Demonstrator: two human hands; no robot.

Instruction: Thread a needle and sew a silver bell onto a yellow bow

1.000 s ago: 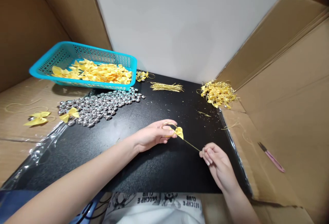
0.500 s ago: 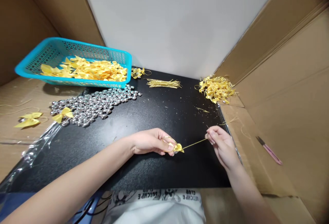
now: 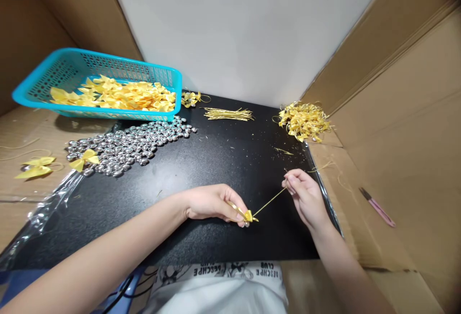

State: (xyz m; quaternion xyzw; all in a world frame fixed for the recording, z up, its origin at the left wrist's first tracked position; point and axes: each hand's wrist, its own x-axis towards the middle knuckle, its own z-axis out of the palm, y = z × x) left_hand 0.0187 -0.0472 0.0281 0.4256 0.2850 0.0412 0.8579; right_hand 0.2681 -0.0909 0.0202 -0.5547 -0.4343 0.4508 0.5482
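Note:
Between the thumb and fingers of my left hand [image 3: 219, 204] is a small yellow ribbon bow [image 3: 248, 215], with a silver bead [image 3: 247, 224] showing just under it. A thin gold cord [image 3: 270, 201] runs taut from the bow up to the right. Its far end is pinched in the fingertips of my right hand [image 3: 304, 194]. Both hands are above the black tabletop [image 3: 201, 242]. Part of the bow is hidden by my left fingers.
A blue basket [image 3: 178, 86] of yellow bows stands at the back left, silver beads [image 3: 133, 143] spread before it. Cut gold cords [image 3: 228, 114] lie at the back, beside a pile of corded bows [image 3: 304, 121]. Pink-handled snips [image 3: 378, 207] lie right, on cardboard.
My right hand has moved slightly up and left, and my left hand with the bow has tipped a little lower. The cord between them now slants more steeply.

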